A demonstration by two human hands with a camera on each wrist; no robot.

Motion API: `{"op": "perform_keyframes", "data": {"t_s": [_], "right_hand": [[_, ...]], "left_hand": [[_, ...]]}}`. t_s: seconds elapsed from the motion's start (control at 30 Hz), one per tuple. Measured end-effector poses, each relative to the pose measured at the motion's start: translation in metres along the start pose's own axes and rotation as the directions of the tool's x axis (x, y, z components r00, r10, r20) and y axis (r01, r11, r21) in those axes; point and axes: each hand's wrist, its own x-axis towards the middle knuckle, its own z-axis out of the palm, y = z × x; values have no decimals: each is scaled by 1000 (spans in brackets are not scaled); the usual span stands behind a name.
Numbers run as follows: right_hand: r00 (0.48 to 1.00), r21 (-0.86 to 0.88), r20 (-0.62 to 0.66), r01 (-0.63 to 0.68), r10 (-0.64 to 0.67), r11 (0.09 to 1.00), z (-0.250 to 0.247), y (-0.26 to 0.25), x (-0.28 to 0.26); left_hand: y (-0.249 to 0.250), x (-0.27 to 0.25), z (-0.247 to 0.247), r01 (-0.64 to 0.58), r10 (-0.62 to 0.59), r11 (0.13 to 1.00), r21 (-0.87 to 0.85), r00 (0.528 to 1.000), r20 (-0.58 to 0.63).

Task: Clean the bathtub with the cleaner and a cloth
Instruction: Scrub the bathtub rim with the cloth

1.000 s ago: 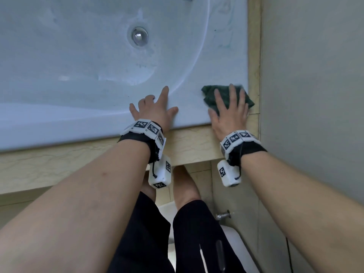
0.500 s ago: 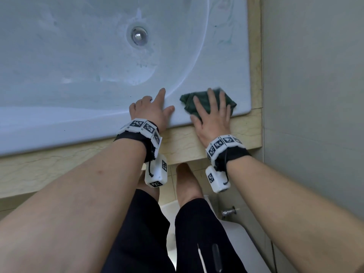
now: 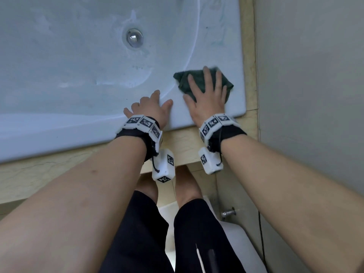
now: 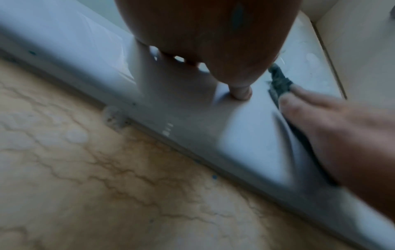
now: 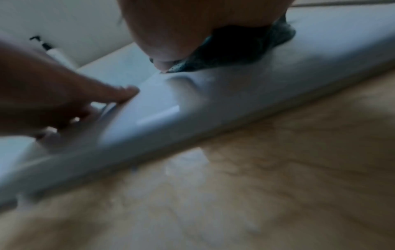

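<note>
A dark green cloth [image 3: 199, 80] lies on the flat white corner ledge of the bathtub [image 3: 222, 40], near its right end. My right hand [image 3: 206, 95] presses flat on the cloth with straight, spread fingers. In the right wrist view the cloth [image 5: 245, 50] bulges out from under the palm. My left hand [image 3: 149, 107] rests on the tub's near rim just left of it, fingers over the inner edge, holding nothing. The left wrist view shows the left thumb [image 4: 240, 92] on the rim and the cloth [image 4: 278, 79] beside it. No cleaner bottle shows clearly.
The tub basin with its chrome drain [image 3: 134, 38] fills the upper left. A beige marble surround [image 3: 39, 174] borders the tub in front and at the right. A grey wall [image 3: 315, 95] stands close on the right. My legs and a white toilet [image 3: 242, 245] are below.
My right hand slid the cloth left along the ledge and has now pushed it back to the right and a little farther from me. The left hand has stayed on the rim.
</note>
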Motion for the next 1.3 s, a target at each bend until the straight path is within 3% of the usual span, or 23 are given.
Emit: {"op": "perform_keyframes", "data": {"t_s": [0.07, 0.2, 0.37, 0.5, 0.67, 0.8, 1.0, 1.13, 1.3], "right_hand": [[999, -12, 32, 25, -24, 1000, -1, 20, -10], [998, 11, 8, -66, 65, 998, -8, 53, -8], [983, 64, -89, -157, 162, 986, -26, 40, 48], [996, 40, -38, -85, 86, 996, -41, 16, 81], [997, -9, 33, 69, -69, 998, -36, 35, 48], [998, 9, 62, 15, -16, 1000, -35, 62, 31], [995, 45, 28, -102, 101, 994, -54, 41, 90], [997, 28, -3, -76, 76, 997, -58, 24, 106], [998, -12, 66, -10, 11, 1000, -50, 40, 67]], "left_hand": [[8, 2, -3, 12, -12, 999, -51, 1000, 19], [24, 6, -4, 18, -15, 986, -163, 1000, 25], [30, 19, 0, -23, 27, 963, -268, 1000, 11], [41, 23, -3, -13, 22, 942, -334, 999, 25], [62, 30, -13, 0, 28, 899, -437, 998, 57], [67, 34, -13, -4, 32, 884, -468, 998, 51], [68, 35, -14, -97, 121, 860, -500, 992, 16], [68, 35, -15, -163, 188, 854, -495, 982, 0], [68, 35, -23, -217, 250, 827, -519, 968, -7]]}}
